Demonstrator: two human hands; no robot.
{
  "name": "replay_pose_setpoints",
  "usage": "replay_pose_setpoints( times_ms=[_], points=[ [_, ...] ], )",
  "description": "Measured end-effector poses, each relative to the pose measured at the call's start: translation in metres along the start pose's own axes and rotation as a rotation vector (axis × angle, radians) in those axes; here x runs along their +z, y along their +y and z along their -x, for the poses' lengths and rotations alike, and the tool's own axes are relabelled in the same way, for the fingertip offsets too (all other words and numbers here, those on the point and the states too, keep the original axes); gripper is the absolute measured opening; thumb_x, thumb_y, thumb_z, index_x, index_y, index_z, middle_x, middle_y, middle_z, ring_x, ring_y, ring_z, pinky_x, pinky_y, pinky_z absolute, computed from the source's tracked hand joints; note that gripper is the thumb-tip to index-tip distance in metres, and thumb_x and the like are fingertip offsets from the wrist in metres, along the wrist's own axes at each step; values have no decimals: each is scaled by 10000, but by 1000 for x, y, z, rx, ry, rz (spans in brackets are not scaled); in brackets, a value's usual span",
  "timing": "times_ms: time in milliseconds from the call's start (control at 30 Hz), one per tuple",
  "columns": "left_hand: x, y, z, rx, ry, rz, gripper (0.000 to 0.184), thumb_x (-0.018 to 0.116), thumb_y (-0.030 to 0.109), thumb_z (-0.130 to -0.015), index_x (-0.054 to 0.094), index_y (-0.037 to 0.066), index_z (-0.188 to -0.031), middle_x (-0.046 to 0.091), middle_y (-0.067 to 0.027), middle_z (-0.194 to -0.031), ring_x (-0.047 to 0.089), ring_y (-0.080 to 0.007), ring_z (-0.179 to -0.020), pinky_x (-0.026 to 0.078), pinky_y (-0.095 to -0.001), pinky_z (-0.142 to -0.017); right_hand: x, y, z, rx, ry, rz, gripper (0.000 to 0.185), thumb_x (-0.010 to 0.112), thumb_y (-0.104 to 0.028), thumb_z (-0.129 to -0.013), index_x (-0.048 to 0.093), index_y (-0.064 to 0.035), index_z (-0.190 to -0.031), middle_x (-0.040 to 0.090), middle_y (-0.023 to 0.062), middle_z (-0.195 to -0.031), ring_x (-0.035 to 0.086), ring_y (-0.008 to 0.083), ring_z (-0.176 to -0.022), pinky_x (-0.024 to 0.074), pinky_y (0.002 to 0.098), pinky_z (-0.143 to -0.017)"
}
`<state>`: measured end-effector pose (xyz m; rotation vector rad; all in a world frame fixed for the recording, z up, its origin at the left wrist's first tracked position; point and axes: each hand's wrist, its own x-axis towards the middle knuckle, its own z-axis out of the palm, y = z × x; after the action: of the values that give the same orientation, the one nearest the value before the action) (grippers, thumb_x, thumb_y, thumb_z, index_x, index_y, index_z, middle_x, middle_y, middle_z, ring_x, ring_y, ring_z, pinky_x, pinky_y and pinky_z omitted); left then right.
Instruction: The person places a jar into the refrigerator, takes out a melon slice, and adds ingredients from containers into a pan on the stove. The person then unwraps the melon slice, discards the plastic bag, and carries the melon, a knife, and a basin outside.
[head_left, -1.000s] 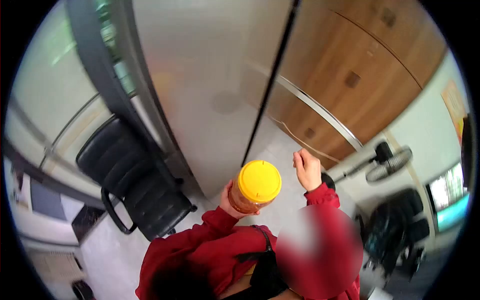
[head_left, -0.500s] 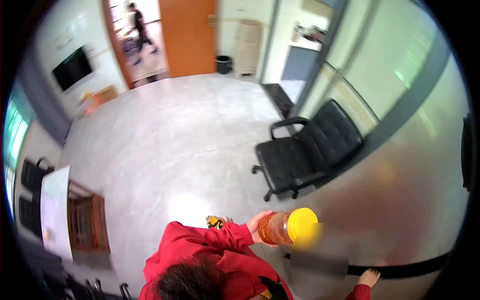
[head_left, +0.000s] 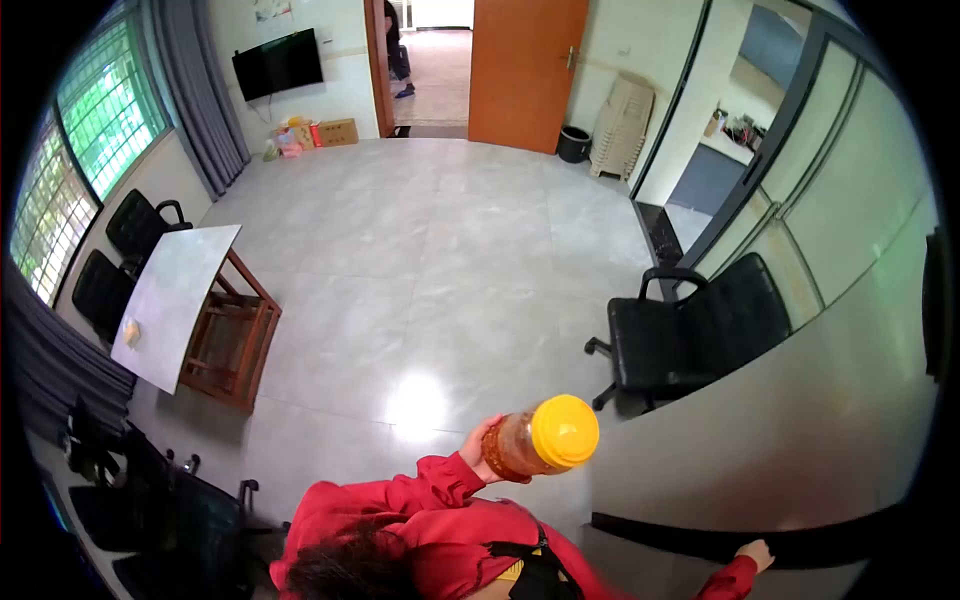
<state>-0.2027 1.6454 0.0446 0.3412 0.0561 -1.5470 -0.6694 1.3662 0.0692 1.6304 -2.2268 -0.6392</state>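
Observation:
A clear jar [head_left: 515, 447] with a yellow lid [head_left: 566, 432] and reddish-brown contents lies tilted in my left hand [head_left: 480, 455], which is wrapped around its base end. The lid points up and to the right. At the lower right, my right hand [head_left: 757, 553] has its fingers curled at the edge of a grey metallic panel [head_left: 680, 556], along a black strip [head_left: 700, 540]. What the fingertips touch there is partly hidden. Both arms are in red sleeves.
A black office chair [head_left: 690, 330] stands ahead to the right beside a large grey metallic surface [head_left: 780, 440]. On the left is a white-topped table [head_left: 185, 300] with black chairs. An orange door [head_left: 528, 70] stands ajar at the back; a person [head_left: 396, 50] is beyond the doorway.
The view has turned left and sharpened, bringing the windows and table further in. The jar stays in my left hand, and my right hand stays at the black strip. The person in the doorway has moved.

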Motion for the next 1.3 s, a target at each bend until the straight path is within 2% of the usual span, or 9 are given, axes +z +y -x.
replay_pose_setpoints(
  times_ms=[133,300,367,633,967,1167,1233,1267,1300],
  points=[
    [38,-18,-55,154,148,-93,585,305,462,-813,274,86,-1261,348,-181,-1242,386,-383,-1093,398,-572,-778,-29,0,-59,-150,9,-40,157,484,-192,-742,593,-91,-792,602,89,-900,565,204,-867,375,342,-847],
    [87,-49,-187,36,197,-49,683,378,558,-730,311,109,-1241,369,-199,-1209,398,-447,-1033,433,-555,-742,-71,14,-135,-313,285,32,203,494,-211,-712,603,-98,-582,578,80,-596,562,249,-554,409,392,-547],
    [110,-71,-265,-78,48,-42,662,328,557,-754,272,134,-1260,381,-176,-1204,411,-426,-1037,460,-533,-651,-89,12,-161,-358,577,-629,159,566,-163,-658,556,-63,-535,550,108,-575,532,292,-557,404,393,-517],
    [253,-172,-663,-543,-25,-31,765,335,630,-707,265,107,-1261,344,-206,-1213,373,-434,-1049,465,-522,-634,-46,-27,-368,224,355,-1221,665,705,-251,-627,355,24,-1120,516,192,-982,541,288,-842,441,348,-682],
    [375,-388,-1042,-1108,-231,-38,734,316,603,-730,200,155,-1300,250,-192,-1293,290,-449,-1139,443,-570,-703,8,-28,-576,778,259,-1343,771,708,-238,-623,290,71,-1193,423,221,-1134,421,305,-1047,365,347,-862],
    [409,-512,-1175,-1351,-365,27,743,326,633,-729,186,187,-1306,218,-199,-1306,279,-448,-1146,412,-588,-741,55,-25,-670,1030,664,-1530,752,695,-227,-638,294,71,-1200,454,203,-1123,453,269,-1019,385,331,-839],
    [416,-549,-1214,-1406,-361,32,740,311,644,-729,187,199,-1307,233,-188,-1305,285,-442,-1147,415,-578,-738,42,-18,-695,1199,451,-1108,648,668,-223,-670,362,52,-1171,525,187,-1019,513,248,-935,405,300,-804],
    [418,-567,-1236,-1418,-382,-38,729,298,643,-733,194,204,-1305,242,-174,-1307,293,-436,-1146,415,-572,-738,38,-11,-713,1212,-125,-1164,567,664,-184,-676,409,56,-1122,543,168,-981,528,229,-900,413,307,-790],
    [422,-584,-1258,-1430,-401,-107,718,285,641,-736,201,209,-1304,252,-160,-1309,302,-430,-1145,415,-566,-739,57,-24,-727,1160,-321,-1292,497,659,-155,-680,448,53,-1079,561,147,-936,544,216,-860,425,310,-768]
  ],
)
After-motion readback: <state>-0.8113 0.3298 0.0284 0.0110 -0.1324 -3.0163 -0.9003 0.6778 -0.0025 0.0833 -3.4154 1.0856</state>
